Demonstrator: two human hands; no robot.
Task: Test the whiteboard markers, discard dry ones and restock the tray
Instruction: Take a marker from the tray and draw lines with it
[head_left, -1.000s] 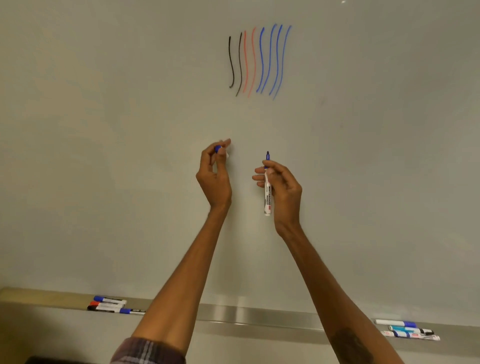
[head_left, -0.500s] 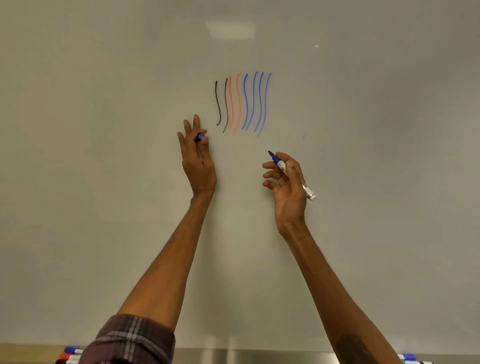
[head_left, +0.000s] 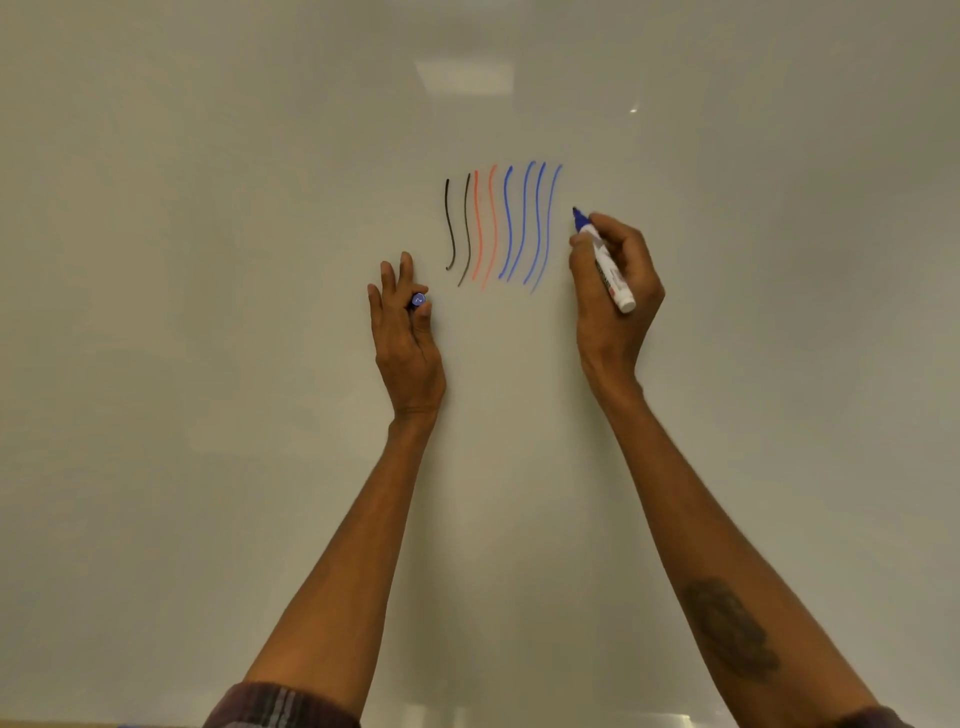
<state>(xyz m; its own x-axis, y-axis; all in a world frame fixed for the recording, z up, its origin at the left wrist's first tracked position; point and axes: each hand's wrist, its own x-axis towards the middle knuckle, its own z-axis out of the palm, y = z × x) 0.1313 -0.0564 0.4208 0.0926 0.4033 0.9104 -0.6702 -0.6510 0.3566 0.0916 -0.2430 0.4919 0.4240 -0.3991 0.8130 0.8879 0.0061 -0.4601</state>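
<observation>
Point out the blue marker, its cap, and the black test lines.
blue marker (head_left: 610, 273), head view, on the white barrel.
cap (head_left: 418, 300), head view, on its blue end.
black test lines (head_left: 447, 202), head view, on the leftmost stroke.

Whiteboard (head_left: 208, 312): smooth, glossy, mirrors a ceiling light. Marker (head_left: 605, 262): glossy white plastic barrel, blue tip. Cap (head_left: 418, 300): shiny blue plastic. Sleeve cuff (head_left: 275, 706): matt plaid cloth.

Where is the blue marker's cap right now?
In the head view, the blue cap is pinched in the left hand, left of centre, just lower-left of the black test lines.
</observation>
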